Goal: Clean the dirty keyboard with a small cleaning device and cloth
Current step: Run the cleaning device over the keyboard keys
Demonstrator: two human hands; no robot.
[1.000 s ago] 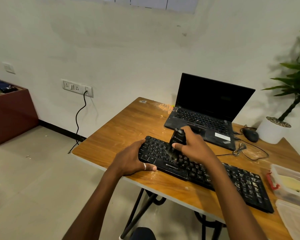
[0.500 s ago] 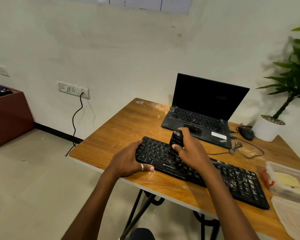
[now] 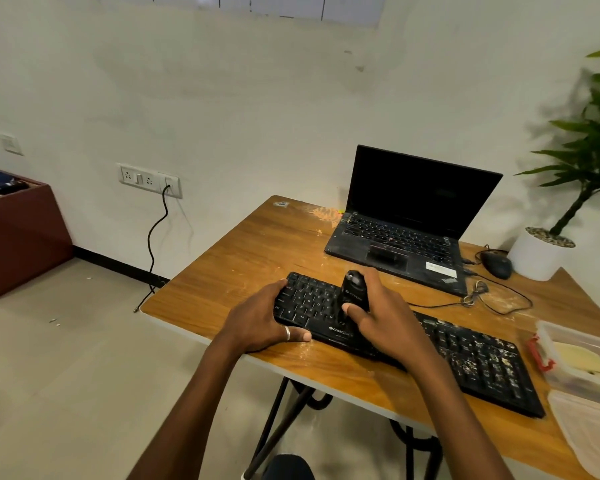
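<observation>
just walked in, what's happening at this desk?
A person is cleaning a black keyboard on a wooden table. The left hand holds the keyboard's left end; the right hand grips a small black cleaning device upright on the keys left of centre. The keyboard's right half is speckled with crumbs; the left looks cleaner. An open laptop sits behind.
</observation>
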